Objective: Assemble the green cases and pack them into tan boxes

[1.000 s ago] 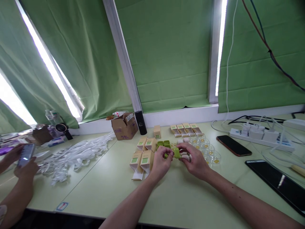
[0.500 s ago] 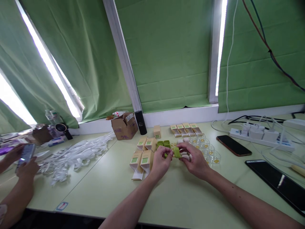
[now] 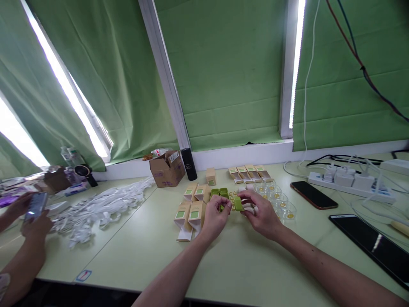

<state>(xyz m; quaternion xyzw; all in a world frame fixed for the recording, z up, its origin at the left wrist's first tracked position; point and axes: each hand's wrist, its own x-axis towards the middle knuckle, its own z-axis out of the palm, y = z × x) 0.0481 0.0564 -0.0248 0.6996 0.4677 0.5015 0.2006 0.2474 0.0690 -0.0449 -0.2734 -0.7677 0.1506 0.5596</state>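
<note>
A small green piece is pinched between the thumb and fingers of my right hand, watched from my remote station, while my left hand works just beside it, thumb and forefinger pressed together; whether those fingertips grip anything, I cannot tell. White cylindrical pieces show just under my right hand's fingers. Just beyond my left hand stand green cases, and close on that hand's left I see kraft boxes with green panels. Clear cups with yellow centers cluster just right of my right hand, a dark phone and a white power strip lying farther out on that side. Beyond both hands, more cartons line up, and well left of my left hand, white straps lie heaped near a co-worker holding a handset
</note>
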